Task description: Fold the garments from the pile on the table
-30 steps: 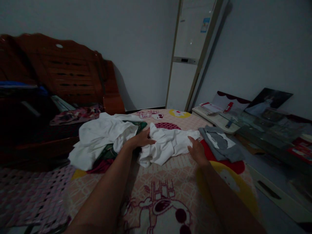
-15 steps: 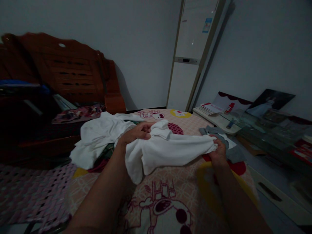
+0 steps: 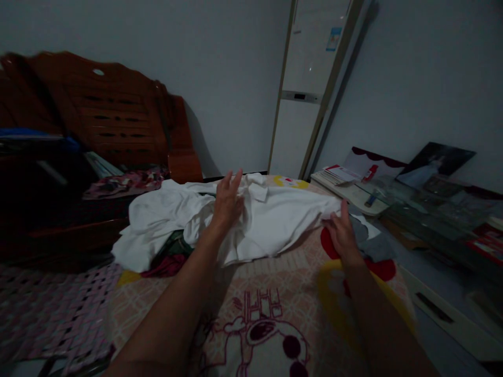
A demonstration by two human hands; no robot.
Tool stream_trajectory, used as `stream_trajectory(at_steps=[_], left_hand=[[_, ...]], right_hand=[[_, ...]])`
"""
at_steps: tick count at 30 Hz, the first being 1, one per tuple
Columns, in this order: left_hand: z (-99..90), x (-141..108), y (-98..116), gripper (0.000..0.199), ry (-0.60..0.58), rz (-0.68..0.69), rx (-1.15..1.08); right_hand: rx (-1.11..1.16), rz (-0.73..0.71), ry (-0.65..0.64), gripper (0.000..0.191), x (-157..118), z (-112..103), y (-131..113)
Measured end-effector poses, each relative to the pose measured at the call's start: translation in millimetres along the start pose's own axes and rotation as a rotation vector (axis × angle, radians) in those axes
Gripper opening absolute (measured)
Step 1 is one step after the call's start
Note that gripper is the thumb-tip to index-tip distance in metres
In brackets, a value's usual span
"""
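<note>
A white garment (image 3: 271, 222) lies spread over a round surface with a patterned pink cloth (image 3: 298, 283), its narrow end pointing right. My left hand (image 3: 228, 204) is raised at the garment's left side, fingers stretched up and apart. Beside the narrow end is my right hand (image 3: 342, 230), with its thumb and fingers apart; whether its fingertips still touch the fabric I cannot tell. To the left, a heap of white clothes (image 3: 157, 214) rests partly over dark green and maroon cloth (image 3: 167, 264). Grey clothing (image 3: 375, 246) lies just beyond my right hand.
On the left stands a carved wooden bench (image 3: 118, 118) with folded fabric on its seat, and a woven pink seat (image 3: 58, 309) is nearer. A tall white air conditioner (image 3: 294, 131) fills the corner. At right, a glass-topped stand (image 3: 432, 225) holds papers and a photo.
Both hands have let go of the white garment. It has dropped flatter onto the cloth, farther from me. My left hand has lifted with fingers spread; the right has shifted slightly left.
</note>
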State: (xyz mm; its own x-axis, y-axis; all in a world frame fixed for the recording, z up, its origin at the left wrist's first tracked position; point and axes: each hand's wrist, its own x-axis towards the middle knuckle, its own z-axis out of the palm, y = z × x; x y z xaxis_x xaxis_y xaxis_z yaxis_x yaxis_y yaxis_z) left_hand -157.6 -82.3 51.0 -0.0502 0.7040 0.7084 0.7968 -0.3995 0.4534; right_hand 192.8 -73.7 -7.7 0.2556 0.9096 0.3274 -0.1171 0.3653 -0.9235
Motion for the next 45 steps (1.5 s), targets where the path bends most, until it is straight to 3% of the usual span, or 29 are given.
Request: stream_trajectory(at_steps=[3,6,10,14,16,18,21,24,27,34,40,43,45], left_hand=[[14.7,-4.6,-13.3,0.068,0.018,0.060,0.077],[20.0,-8.1,-14.9,0.052,-0.122,0.038,0.059],[18.8,-11.4,10.7,0.020,-0.457,-0.063,-0.157],[24.9,-22.8,46.8,0.017,-0.824,-0.093,-0.450],[32.1,-31.8,59.0,0.016,-0.947,-0.032,-0.457],[40.2,-41.2,64.4,0.018,-0.962,0.082,-0.325],[51.0,-52.8,59.5,0.041,-0.858,0.190,-0.096],[58.3,-57.8,45.5,0.054,-0.802,0.174,-0.010],[62.9,-56.3,32.0,0.041,-0.790,0.116,-0.013],[61.1,-46.1,30.6,0.016,-0.689,-0.039,-0.263],[54.6,-40.5,51.3,0.029,-0.629,-0.398,-0.828],[46.0,-41.8,67.3,0.035,-0.750,-0.363,-0.929],[39.7,-44.7,79.1,0.035,-0.996,-0.250,-0.992]], right_hand=[[-0.112,0.123,-0.077,0.093,0.3,-4.5,14.5],[-0.166,0.143,-0.065,0.096,-0.6,-10.0,30.7],[-0.241,0.107,-0.059,0.061,-2.7,-12.5,39.4],[-0.442,0.065,-0.112,0.041,-7.0,-8.5,34.6],[-0.536,0.028,-0.127,0.038,-9.2,-5.2,30.9],[-0.604,-0.021,-0.145,0.034,-10.9,-2.3,27.7],[-0.656,-0.065,-0.176,0.031,-12.4,-0.1,24.6],[-0.685,-0.062,-0.197,0.029,-12.9,0.2,22.9],[-0.696,-0.058,-0.201,0.028,-13.0,0.2,22.2],[-0.643,-0.014,-0.218,0.030,-13.1,0.3,24.5],[-0.547,0.010,-0.319,0.065,-22.2,10.6,22.2],[-0.545,-0.036,-0.367,0.065,-26.3,16.8,20.6],[-0.532,-0.049,-0.366,0.057,-26.3,18.1,20.9]])
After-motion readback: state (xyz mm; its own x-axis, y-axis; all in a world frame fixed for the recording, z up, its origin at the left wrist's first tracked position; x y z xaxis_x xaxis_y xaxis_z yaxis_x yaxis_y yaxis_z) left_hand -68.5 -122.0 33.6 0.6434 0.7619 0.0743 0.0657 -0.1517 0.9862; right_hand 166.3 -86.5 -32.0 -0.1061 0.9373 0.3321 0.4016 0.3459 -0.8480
